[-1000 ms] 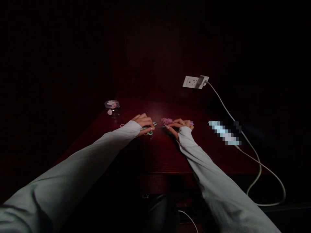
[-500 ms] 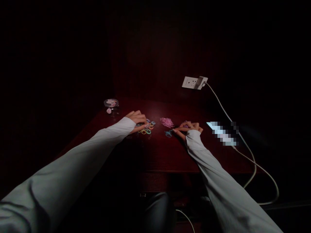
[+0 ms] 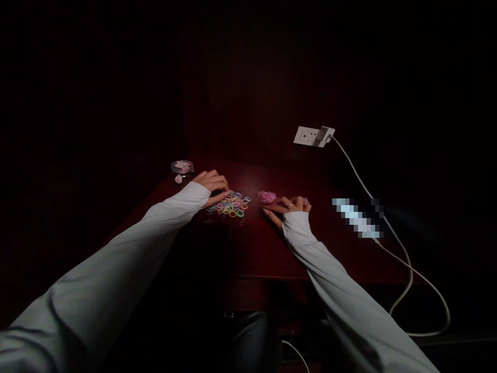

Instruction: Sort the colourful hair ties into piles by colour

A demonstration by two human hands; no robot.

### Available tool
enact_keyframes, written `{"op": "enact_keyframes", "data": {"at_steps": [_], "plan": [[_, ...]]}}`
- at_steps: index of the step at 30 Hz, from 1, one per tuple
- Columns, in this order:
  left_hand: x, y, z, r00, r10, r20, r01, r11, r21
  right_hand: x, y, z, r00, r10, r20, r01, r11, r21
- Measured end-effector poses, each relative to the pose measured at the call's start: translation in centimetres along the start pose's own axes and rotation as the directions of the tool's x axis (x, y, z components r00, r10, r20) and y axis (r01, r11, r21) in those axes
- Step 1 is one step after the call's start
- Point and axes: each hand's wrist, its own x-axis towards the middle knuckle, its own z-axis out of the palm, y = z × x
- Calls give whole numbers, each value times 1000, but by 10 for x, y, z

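A pile of small multicoloured ring-shaped bands, which look like hair ties, lies on the dark red table. My left hand is at its far left edge, thumb and index fingertips close together; whatever is between them is too small to make out. Right of that pile is a heap of thin pink pieces. Just below it my right hand, with a ring on one finger, rests low over the table, thumb and index tips pinched. It covers the spot of a small blue heap. Purple pieces peek out behind its fingers.
A clear round container with pink items stands at the table's far left, a small pink piece beside it. At right lies a blurred-out lit device on a white cable near a wall socket. Thin wire-like loops lie near the pile.
My left hand has drawn back left, uncovering more of the coloured bands. My right hand has shifted left, over the blue heap. The view has tilted slightly.
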Motion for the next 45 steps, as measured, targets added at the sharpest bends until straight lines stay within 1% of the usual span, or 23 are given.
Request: {"op": "enact_keyframes", "data": {"at_steps": [3, 5, 8, 11, 13, 16, 18, 20, 23, 26, 30, 35, 39, 42, 45], "plan": [[-6, 6, -8, 1000, 7, 25, -8, 999, 32, 8, -23, 3, 997, -56, 50, 55, 998, 25], [-11, 7, -9, 999, 2, 44, -4, 999, 38, 15, -39, 6, 995, -76, 68, 73, 996, 52], [-16, 0, -8, 998, -40, 41, 38, 999, 33, 26, -57, 12, 992, -92, 82, 84, 992, 92], [-19, -9, -7, 994, -95, 50, 92, 995, 44, 37, -67, 19, 991, -104, 90, 95, 991, 95], [-19, -12, -7, 991, -111, 76, 107, 993, 52, 40, -69, 24, 989, -112, 93, 105, 991, 82], [-18, -12, -5, 989, -102, 106, 98, 994, 37, 39, -66, 29, 987, -127, 100, 121, 991, 63], [-16, -12, 0, 990, -101, 97, 99, 995, 18, 36, -63, 31, 986, -122, 113, 116, 992, 55], [-15, -11, 6, 990, -124, 72, 125, 992, -4, 32, -60, 32, 988, -98, 123, 93, 994, 50], [-15, -14, 14, 988, -119, 100, 124, 992, -37, 28, -59, 33, 990, -78, 117, 71, 995, 66], [-14, -16, 18, 991, -92, 102, 104, 988, -117, 26, -60, 31, 988, -91, 125, 81, 993, 86], [-12, -11, 17, 991, -103, 91, 121, 966, -228, 24, -66, 25, 979, -124, 163, 112, 991, 77], [-12, 2, 10, 988, -113, 102, 137, 953, -271, 22, -73, 19, 953, -243, 183, 237, 970, 53], [-12, 1, 13, 989, -119, 83, 139, 943, -304, 21, -74, 19, 926, -316, 206, 311, 949, 60], [-11, -5, 18, 987, -143, 74, 158, 945, -288, 21, -74, 20, 932, -303, 200, 296, 953, 69], [-11, -12, 17, 991, -119, 64, 130, 965, -227, 21, -72, 24, 950, -260, 175, 251, 965, 69]]}}
